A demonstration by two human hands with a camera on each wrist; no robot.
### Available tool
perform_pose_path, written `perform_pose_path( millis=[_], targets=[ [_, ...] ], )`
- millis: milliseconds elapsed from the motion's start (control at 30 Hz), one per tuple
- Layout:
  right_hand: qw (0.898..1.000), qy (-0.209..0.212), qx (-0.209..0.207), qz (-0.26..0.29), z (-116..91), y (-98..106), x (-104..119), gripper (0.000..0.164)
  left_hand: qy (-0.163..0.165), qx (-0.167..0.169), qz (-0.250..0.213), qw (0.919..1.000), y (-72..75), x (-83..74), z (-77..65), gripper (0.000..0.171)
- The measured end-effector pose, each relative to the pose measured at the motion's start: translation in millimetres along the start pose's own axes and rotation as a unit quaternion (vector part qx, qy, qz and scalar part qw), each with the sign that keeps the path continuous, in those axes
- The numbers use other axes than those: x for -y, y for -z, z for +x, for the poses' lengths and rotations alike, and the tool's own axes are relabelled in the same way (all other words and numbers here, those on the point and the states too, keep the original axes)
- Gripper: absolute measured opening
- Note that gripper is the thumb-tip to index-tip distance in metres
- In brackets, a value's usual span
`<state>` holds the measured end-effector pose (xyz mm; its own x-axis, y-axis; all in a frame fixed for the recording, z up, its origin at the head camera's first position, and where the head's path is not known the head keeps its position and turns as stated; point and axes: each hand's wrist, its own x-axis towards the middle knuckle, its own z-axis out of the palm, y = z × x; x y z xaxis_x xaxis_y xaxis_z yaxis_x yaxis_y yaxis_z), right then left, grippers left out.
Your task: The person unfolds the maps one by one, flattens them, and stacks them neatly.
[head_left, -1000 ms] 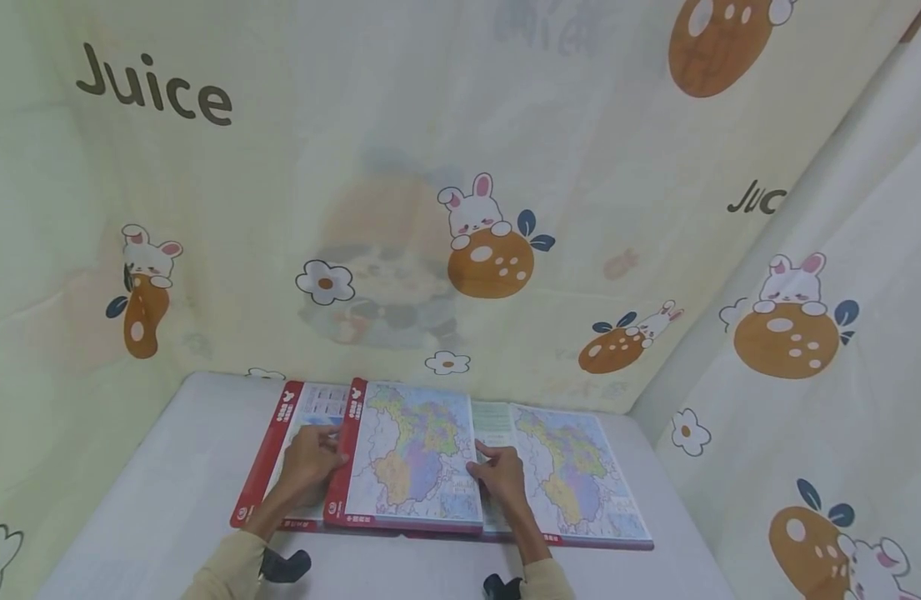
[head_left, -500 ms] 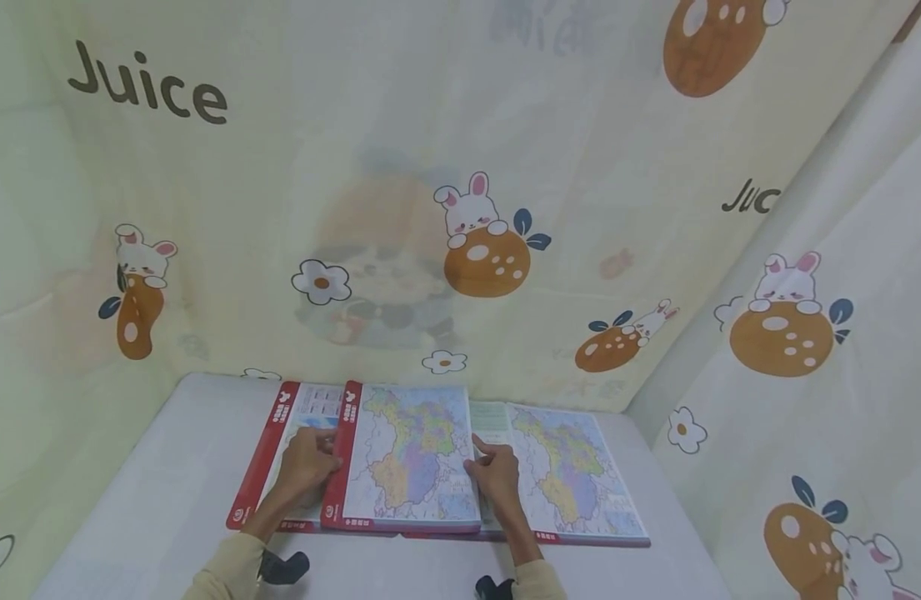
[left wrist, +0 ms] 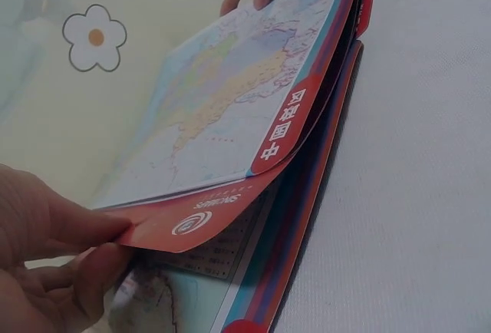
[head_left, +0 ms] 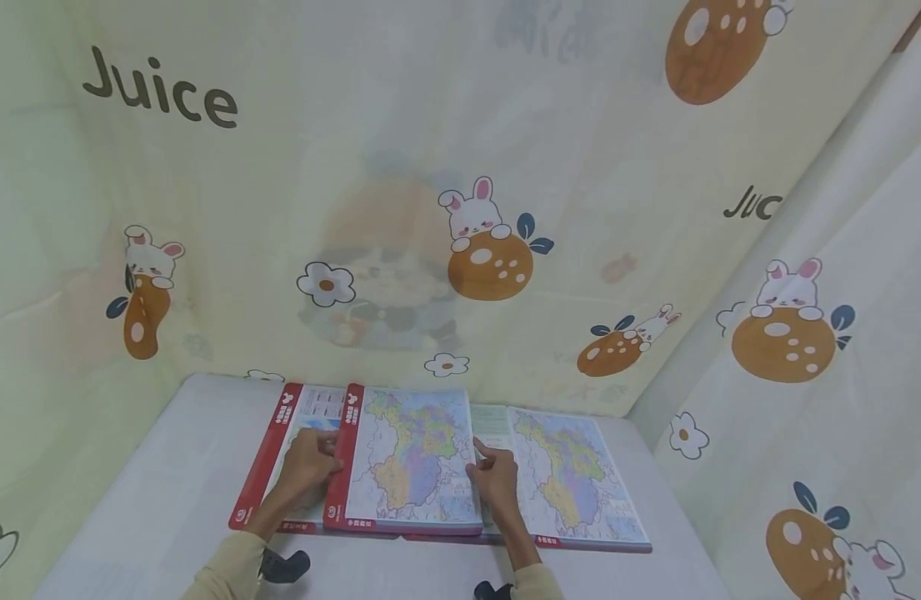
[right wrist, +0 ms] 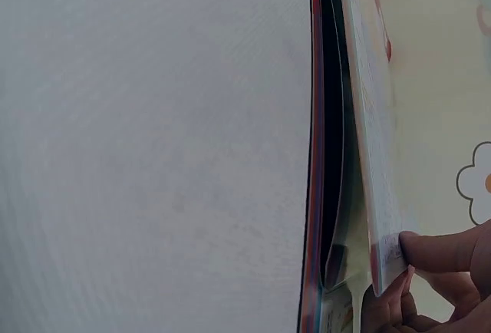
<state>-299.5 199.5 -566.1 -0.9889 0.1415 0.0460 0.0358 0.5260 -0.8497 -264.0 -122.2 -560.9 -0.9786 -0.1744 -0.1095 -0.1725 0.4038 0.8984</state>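
A map sheet (head_left: 407, 458) with a red left border and a coloured political map is held up between both hands. My left hand (head_left: 306, 467) pinches its red edge, thumb on top, as the left wrist view shows at the red corner (left wrist: 180, 229). My right hand (head_left: 498, 479) pinches the opposite edge; in the right wrist view the thumb (right wrist: 441, 250) presses the sheet's corner. Beneath lie two more map sheets, a left one (head_left: 265, 454) with a red border and a right one (head_left: 573, 475). The held sheet covers part of both, with a gap visible below it.
The maps lie on a white table (head_left: 152, 492). A pale curtain (head_left: 400, 125) printed with rabbits, oranges and flowers hangs right behind the table, and another curtain (head_left: 813, 433) hangs along the right side.
The held map sheet has shifted very slightly left and lower over the sheets beneath. Both hands keep their pinch on its edges. The head view has moved a little.
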Motion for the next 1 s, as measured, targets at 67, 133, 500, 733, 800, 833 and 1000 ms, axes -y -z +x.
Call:
perform_pose_path(
  millis=[67,133,500,733,800,833,1000],
  targets=[
    [1.000,-0.004,-0.005,-0.003,-0.5,0.4,1.6,0.051,0.001,-0.001,-0.005,1.0000,0.1,-0.2,0.3,0.057],
    [1.000,-0.006,-0.013,-0.008,-0.8,1.3,3.7,0.050,0.000,-0.002,-0.012,0.9999,0.2,-0.2,0.1,0.057],
    [0.999,0.000,-0.031,-0.007,1.4,22.9,4.5,0.047,-0.028,-0.017,-0.008,0.9994,8.5,6.4,-2.9,0.056],
    [1.000,-0.014,-0.022,0.002,11.2,54.3,-4.3,0.049,-0.031,-0.043,0.011,0.9985,20.7,8.0,-4.0,0.055],
    [1.000,-0.019,-0.021,0.003,13.0,62.9,-6.5,0.050,-0.030,-0.046,0.010,0.9984,24.2,7.9,-5.1,0.054],
    [1.000,-0.020,-0.021,0.003,13.8,66.8,-7.5,0.051,-0.031,-0.048,0.011,0.9983,25.9,8.3,-5.2,0.054],
    [0.999,-0.038,-0.028,0.015,17.3,84.5,-11.4,0.053,-0.026,-0.049,0.018,0.9983,34.2,11.5,-4.3,0.055]
  ],
)
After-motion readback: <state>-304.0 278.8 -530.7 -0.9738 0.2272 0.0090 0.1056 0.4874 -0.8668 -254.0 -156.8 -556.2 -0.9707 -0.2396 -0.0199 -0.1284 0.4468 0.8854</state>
